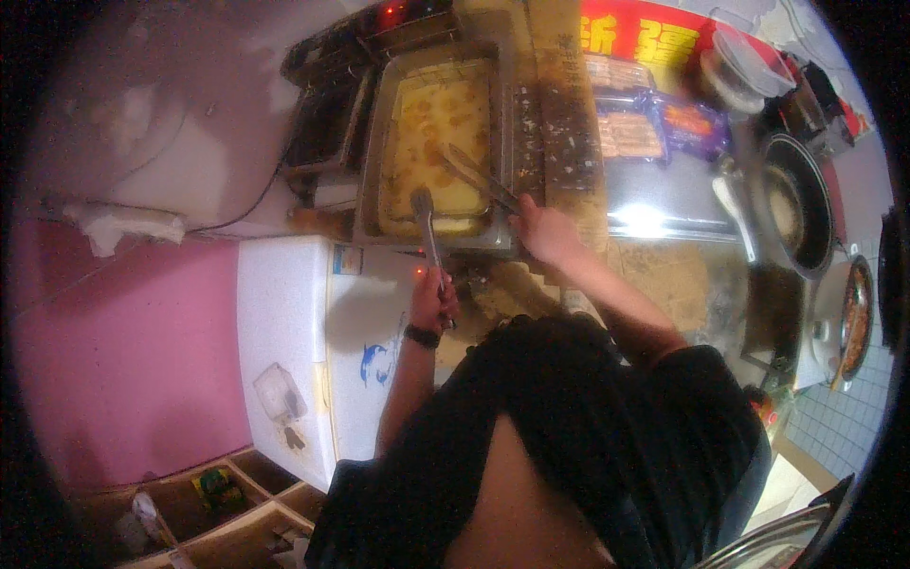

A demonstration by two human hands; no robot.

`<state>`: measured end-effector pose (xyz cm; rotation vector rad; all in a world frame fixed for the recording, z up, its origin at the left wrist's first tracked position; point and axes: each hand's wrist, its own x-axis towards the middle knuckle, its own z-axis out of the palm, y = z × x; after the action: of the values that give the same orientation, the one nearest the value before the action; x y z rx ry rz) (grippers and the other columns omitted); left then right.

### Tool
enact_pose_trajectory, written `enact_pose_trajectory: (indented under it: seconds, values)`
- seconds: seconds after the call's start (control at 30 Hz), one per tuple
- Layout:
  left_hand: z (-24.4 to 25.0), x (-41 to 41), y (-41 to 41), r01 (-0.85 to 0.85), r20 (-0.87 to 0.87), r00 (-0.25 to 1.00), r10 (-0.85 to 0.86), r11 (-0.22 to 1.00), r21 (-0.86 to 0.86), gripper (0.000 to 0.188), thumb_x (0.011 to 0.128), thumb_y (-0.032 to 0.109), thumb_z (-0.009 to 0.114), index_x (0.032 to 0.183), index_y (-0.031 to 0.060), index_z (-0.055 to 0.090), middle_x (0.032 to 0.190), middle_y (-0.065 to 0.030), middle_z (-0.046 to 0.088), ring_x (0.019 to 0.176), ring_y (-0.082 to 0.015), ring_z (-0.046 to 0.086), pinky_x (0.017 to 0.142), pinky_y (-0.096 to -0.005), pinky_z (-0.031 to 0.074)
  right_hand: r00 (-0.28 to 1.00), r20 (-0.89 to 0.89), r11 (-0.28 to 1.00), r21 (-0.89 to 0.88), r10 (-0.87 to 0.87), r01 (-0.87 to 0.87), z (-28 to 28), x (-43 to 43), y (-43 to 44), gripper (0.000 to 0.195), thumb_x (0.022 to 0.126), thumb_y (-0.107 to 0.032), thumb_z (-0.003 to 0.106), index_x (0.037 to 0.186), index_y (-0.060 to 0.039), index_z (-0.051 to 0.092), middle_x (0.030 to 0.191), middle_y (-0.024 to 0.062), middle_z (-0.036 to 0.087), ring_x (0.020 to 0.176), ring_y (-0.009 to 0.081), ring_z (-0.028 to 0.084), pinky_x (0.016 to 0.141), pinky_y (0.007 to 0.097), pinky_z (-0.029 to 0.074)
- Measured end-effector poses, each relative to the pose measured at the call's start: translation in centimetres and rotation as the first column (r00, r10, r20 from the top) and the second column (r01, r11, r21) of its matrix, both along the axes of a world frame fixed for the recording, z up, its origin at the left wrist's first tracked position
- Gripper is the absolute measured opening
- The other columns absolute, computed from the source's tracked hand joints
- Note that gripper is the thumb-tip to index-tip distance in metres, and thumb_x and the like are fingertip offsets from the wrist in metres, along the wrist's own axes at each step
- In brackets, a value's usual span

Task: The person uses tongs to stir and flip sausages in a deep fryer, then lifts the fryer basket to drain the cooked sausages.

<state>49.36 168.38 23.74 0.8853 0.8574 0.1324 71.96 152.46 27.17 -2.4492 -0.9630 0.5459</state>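
Note:
In front of me is a rectangular metal deep fryer [367, 163] filled with yellow oil [405, 149]. Several small browned food pieces [429, 131] float in it; their kind is too blurred to tell. My left hand [431, 302], with a dark band at the wrist, grips metal tongs [429, 231] whose tip reaches over the near left part of the oil. From the right, my right hand [544, 226] holds a second pair of tongs [483, 179], its far end at the oil near the middle of the vat. Whether either pair pinches any food cannot be made out.
A dark, empty-looking fryer well [323, 124] adjoins on the left. Stained cardboard [561, 135] lines the right side. Beyond are packaged sausages [629, 135], a white spatula [736, 217] and a black pan [800, 206]. A white freezer [284, 341] stands at lower left, beside a wooden divided shelf [234, 523].

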Motion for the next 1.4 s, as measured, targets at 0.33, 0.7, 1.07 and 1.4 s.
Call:
enact_pose_trajectory:
  seconds: [0.33,0.7,1.07,1.4]
  values:
    - [-0.1,0.0,-0.2,-0.002,0.012,1.000,0.002,1.000,0.005,0.029,0.100,0.041,0.044,0.088,0.0143,0.048,0.056,0.0018,0.041,0.039,-0.0090,0.033,0.036,-0.0262,0.028,1.000,0.007,1.000,-0.013,0.007,-0.007,-0.1,0.1,-0.1,0.043,0.097,-0.040,0.043,0.123,-0.0063,0.046,0.076,0.0222,0.066,0.073,0.0429,0.065,0.063,0.0537,0.052]
    - [0.2,0.0,-0.2,-0.007,0.020,1.000,0.008,0.999,-0.037,0.028,0.100,0.040,0.044,0.088,0.0143,0.048,0.056,0.0006,0.040,0.040,-0.0097,0.033,0.037,-0.0274,0.029,1.000,-0.023,0.999,-0.050,0.017,-0.018,0.5,0.3,0.0,0.042,0.097,-0.040,0.042,0.124,-0.0077,0.045,0.080,0.0220,0.067,0.078,0.0430,0.065,0.067,0.0530,0.052]
    - [-0.3,0.0,-0.1,-0.017,0.014,1.000,0.018,0.999,-0.046,0.030,0.100,0.041,0.045,0.088,0.0146,0.052,0.058,0.0006,0.040,0.041,-0.0106,0.032,0.038,-0.0269,0.028,0.999,-0.006,0.999,-0.014,0.031,-0.031,-0.2,0.5,0.1,0.040,0.097,-0.039,0.043,0.121,-0.0076,0.046,0.079,0.0218,0.066,0.076,0.0430,0.065,0.064,0.0533,0.051]
    - [-0.9,0.0,0.1,0.002,0.022,1.000,-0.003,0.999,0.054,0.034,0.099,0.044,0.046,0.083,0.0140,0.052,0.055,0.0004,0.041,0.040,-0.0121,0.035,0.037,-0.0278,0.029,0.997,0.069,1.000,0.011,0.022,-0.022,-0.6,0.1,-0.1,0.041,0.096,-0.039,0.045,0.119,-0.0061,0.048,0.078,0.0214,0.066,0.075,0.0425,0.065,0.062,0.0535,0.051]
